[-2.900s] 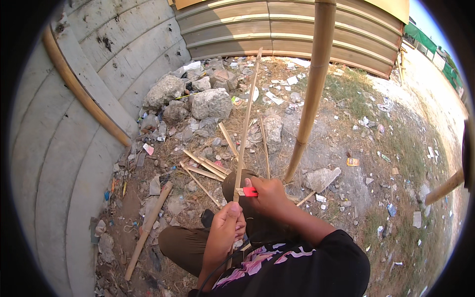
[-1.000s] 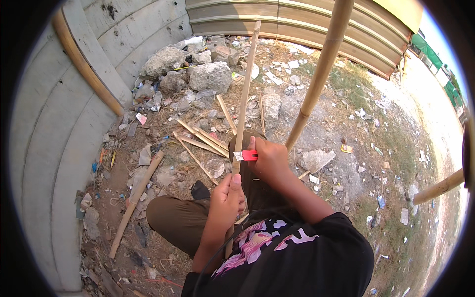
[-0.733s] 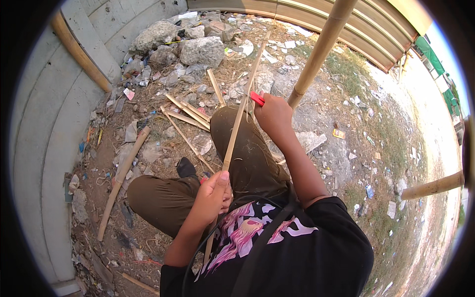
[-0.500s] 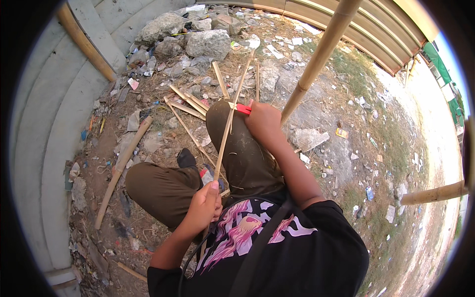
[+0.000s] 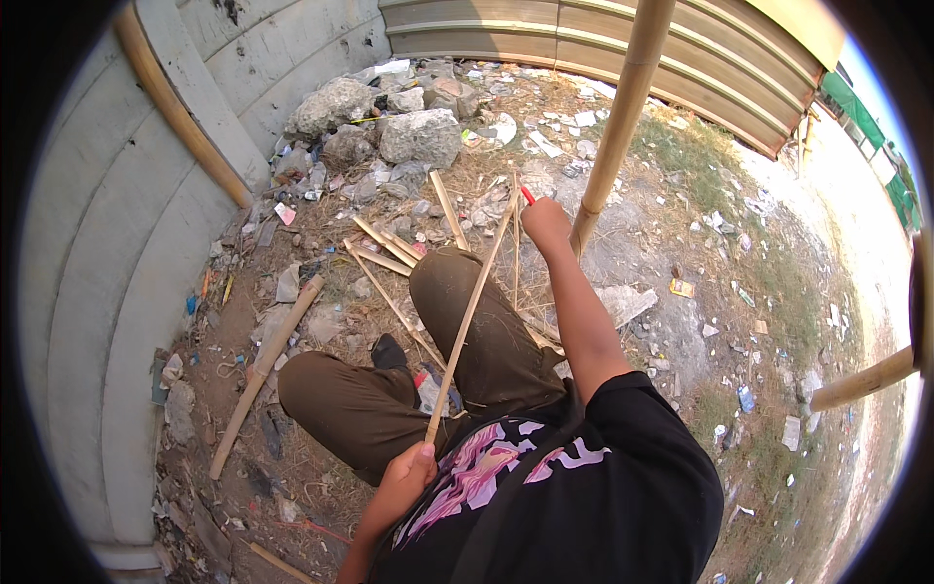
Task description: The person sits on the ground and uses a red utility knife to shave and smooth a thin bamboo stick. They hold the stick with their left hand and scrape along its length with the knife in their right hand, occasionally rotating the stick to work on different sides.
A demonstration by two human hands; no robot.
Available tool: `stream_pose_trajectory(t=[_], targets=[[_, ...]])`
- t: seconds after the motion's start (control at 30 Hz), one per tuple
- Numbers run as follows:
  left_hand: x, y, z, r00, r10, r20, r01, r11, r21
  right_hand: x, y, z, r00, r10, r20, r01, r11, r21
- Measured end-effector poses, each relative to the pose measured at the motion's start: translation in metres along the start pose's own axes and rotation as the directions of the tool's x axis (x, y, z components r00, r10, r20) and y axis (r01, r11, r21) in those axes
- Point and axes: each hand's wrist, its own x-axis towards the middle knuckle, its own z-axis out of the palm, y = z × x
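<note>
My left hand [image 5: 407,477] is closed round the near end of a long, thin bamboo strip [image 5: 474,304], close against my black shirt. The strip slants up and away over my raised right thigh [image 5: 457,292]. Out past the knee, my right hand [image 5: 547,224] grips a red-handled knife [image 5: 527,195] beside the strip's far end. I cannot make out the blade or whether it touches the strip. Beyond my knees lie several split bamboo pieces [image 5: 389,251], and another thin strip [image 5: 397,310] runs across the ground between my legs.
An upright bamboo pole [image 5: 623,117] stands just beyond my right hand. Large rocks [image 5: 420,138] lie ahead in littered ground. A thicker bamboo length [image 5: 265,378] lies at left, near a grey wall [image 5: 146,321]. Another pole [image 5: 861,382] juts in from the right; metal sheeting [image 5: 486,31] closes the back.
My right hand and the knife have moved away from me, from above my knee to the strip's far end. My left hand has drawn lower with the near end. The view has tilted up slightly.
</note>
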Motion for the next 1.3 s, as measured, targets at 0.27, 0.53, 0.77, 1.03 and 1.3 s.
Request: stream_pose_trajectory(t=[0.27,0.53,0.77,1.03,1.3], targets=[[0.079,0.023,0.009,1.0,-0.017,-0.002,0.013,0.869,-0.495,-0.121,0.024,-0.016,0.874,-0.477,0.093,0.446,0.864,0.234],[0.123,0.08,0.039,0.997,-0.045,0.062,0.07,0.865,-0.497,-0.226,0.013,-0.034,0.707,-0.706,0.038,0.706,0.708,0.012],[0.111,0.077,0.038,0.992,-0.067,-0.109,0.03,0.95,-0.312,-0.177,0.014,-0.024,0.85,-0.526,-0.008,0.525,0.85,-0.05],[0.068,0.033,0.029,0.999,-0.024,-0.046,0.02,0.995,-0.095,-0.058,0.021,-0.033,0.977,-0.16,-0.141,0.153,0.987,-0.056],[0.091,0.035,0.028,0.987,-0.015,-0.162,-0.033,0.957,-0.288,-0.189,0.028,-0.03,0.808,-0.585,0.066,0.589,0.807,-0.048]])
